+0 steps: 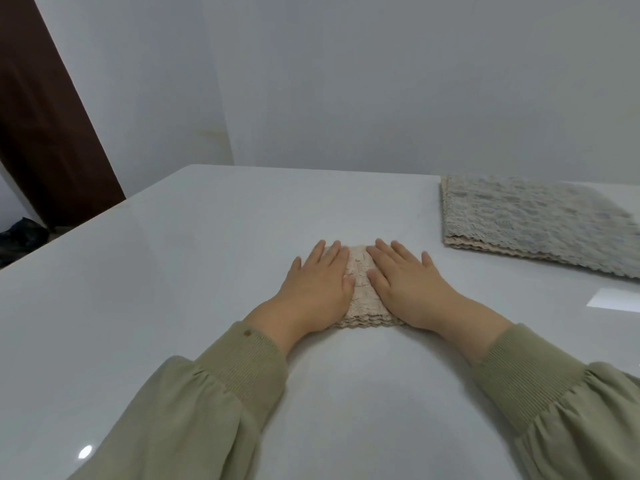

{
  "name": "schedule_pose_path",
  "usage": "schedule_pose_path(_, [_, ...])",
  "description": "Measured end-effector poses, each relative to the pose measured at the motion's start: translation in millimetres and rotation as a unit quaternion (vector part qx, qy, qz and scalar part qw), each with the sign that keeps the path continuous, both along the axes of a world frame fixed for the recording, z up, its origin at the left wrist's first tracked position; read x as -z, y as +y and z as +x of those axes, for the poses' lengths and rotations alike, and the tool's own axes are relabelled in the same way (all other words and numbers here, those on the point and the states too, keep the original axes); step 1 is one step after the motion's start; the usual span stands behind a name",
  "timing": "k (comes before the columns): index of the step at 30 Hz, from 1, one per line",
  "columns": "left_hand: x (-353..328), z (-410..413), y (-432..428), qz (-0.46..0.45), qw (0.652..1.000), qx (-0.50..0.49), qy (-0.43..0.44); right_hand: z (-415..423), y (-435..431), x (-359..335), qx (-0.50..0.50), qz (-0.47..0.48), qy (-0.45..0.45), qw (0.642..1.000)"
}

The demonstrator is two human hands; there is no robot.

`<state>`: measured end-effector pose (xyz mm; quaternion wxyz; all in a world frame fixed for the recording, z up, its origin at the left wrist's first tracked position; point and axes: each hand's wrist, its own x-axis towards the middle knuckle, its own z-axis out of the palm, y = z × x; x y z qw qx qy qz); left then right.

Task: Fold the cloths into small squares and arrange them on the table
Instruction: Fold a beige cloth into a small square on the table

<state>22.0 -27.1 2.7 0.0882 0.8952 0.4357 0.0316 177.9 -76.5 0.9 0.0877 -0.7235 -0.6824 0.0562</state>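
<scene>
Looking at the white table [207, 271], the biggest thing on it is the stack of unfolded cloths [533, 223] at the far right, so I'd guess plenty is left. Mid-table, one beige cloth [360, 282] is already a small square. Left hand [318, 282] and right hand [408, 289] press it flat, fingers spread, gripping nothing. No containers anywhere.

folded beige cloth [360, 289] | small layered square, flat, table centre | unfolded cloth stack [530, 220] | far right
</scene>
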Motion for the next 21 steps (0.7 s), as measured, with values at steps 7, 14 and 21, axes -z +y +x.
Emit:
schedule_pose_path(7, [3.2,-6.3,4.6,-0.012,1.0,0.008,0.013,5.3,-0.6,-1.1,0.021,-0.03,-0.003,0.999])
schedule_pose_path(14, [6.7,-16.8,-3.3,0.021,0.993,0.012,-0.119,11.1,-11.3,1.2,0.028,0.073,0.127,0.989])
schedule_pose_path(21, [2.0,-25.8,-32.4,0.142,0.942,0.102,-0.287,15.4,-44.8,-5.2,0.07,0.212,0.196,0.955])
